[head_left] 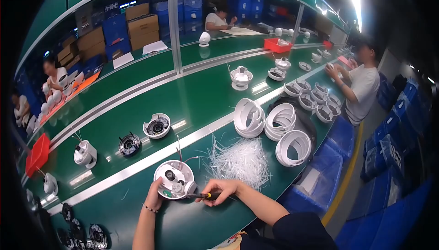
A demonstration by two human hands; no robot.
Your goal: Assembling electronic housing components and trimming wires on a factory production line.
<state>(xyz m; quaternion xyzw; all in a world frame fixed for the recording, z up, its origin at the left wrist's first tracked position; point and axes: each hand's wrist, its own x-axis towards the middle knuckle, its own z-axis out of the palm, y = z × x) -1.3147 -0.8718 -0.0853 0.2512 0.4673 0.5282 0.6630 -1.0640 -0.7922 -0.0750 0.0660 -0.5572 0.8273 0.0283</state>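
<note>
A round white camera housing [176, 177] with a dark lens in its middle sits tilted at the near edge of the bench. Thin wires with a small connector [197, 157] rise from its far side. My left hand [154, 196] is closed on the housing's left rim. My right hand [220, 190] grips a hand tool with a black and yellow handle [208, 196]; its tip meets the housing's lower right side, and its exact kind is hidden by my fingers. Just beyond my right hand lies a heap of thin white plastic strips [240, 163].
Stacked white rings [292, 148] and several white cups [315, 99] stand to the right. On the green conveyor [201, 108] are housings, a black round part [130, 145] and a white base [157, 126]. Black parts [97, 236] lie lower left. A co-worker [361, 80] works at far right.
</note>
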